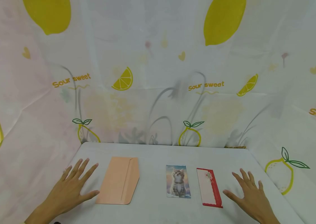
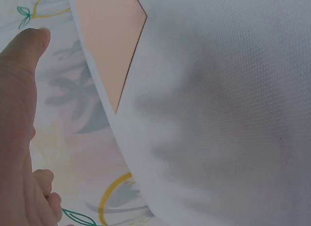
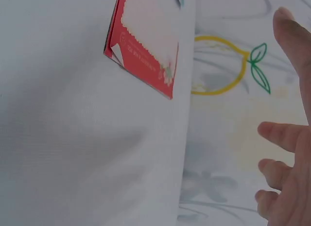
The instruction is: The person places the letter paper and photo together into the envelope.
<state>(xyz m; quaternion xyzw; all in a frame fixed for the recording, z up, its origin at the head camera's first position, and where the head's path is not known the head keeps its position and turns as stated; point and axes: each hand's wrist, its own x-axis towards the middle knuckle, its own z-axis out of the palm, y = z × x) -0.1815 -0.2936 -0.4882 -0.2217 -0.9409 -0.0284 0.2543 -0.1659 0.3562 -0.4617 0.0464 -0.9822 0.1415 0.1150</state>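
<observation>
My left hand [image 1: 72, 186] lies flat on the white table [image 1: 152, 211] with its fingers spread, just left of a peach envelope [image 1: 119, 181]; the thumb nearly touches the envelope's lower left corner. In the left wrist view the envelope [image 2: 109, 41] lies beyond the thumb [image 2: 22, 80]. My right hand [image 1: 248, 193] rests flat and spread at the right, beside a red-bordered card [image 1: 209, 187]. In the right wrist view the card [image 3: 146, 46] lies apart from the fingers [image 3: 284, 136]. Between envelope and card lies a kitten picture card [image 1: 178, 181].
A lemon-print cloth [image 1: 158, 77] with "Sour sweet" lettering hangs behind the table and along both sides. The table's far edge [image 1: 163, 144] runs just beyond the three flat items.
</observation>
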